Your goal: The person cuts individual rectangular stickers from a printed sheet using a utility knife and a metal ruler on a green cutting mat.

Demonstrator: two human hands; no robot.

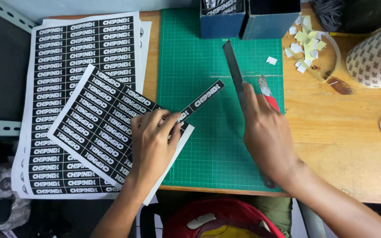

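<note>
My left hand (153,143) pinches a narrow black label strip (203,98) that sticks out up and to the right over the green cutting mat (208,57). The hand rests on a tilted sheet of black labels (100,123). My right hand (265,132) holds a red-handled utility knife (266,90) with its blade pointing up, and it also presses on a dark metal ruler (233,66) lying nearly upright on the mat.
A stack of black label sheets (80,44) lies at the left. Two blue boxes (248,17) stand at the mat's far edge. Paper scraps and a tape ring (307,44) and a patterned roll (375,57) sit on the wooden table (345,145) at the right.
</note>
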